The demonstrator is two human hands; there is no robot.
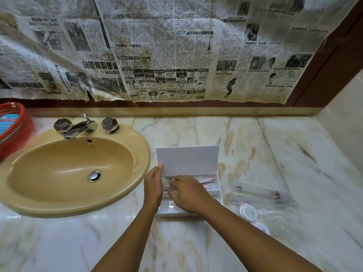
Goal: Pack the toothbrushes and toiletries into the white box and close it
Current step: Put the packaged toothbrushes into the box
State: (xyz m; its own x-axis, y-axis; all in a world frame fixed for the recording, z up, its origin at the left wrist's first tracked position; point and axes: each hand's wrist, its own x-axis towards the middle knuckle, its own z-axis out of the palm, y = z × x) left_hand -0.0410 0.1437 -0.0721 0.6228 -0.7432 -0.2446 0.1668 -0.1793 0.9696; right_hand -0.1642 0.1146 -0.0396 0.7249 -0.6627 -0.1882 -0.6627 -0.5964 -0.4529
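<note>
The white box (219, 195) sits on the marble counter right of the sink, its lid (188, 160) standing upright. My left hand (153, 185) grips the lid's lower left edge and the box's left side. My right hand (186, 193) reaches into the box, fingers closed on a clear packet with a red tip. A red-and-white tube (208, 179) lies inside at the back. Right of the box lie clear toothbrush cases (261, 194), a round white jar (248, 212) and a second white lid (262, 228).
A tan sink (68, 171) with chrome taps (78, 128) fills the left. A red basket (13, 128) stands at the far left edge. Newspaper covers the wall behind. Marble counter (304, 154) extends right to a side wall.
</note>
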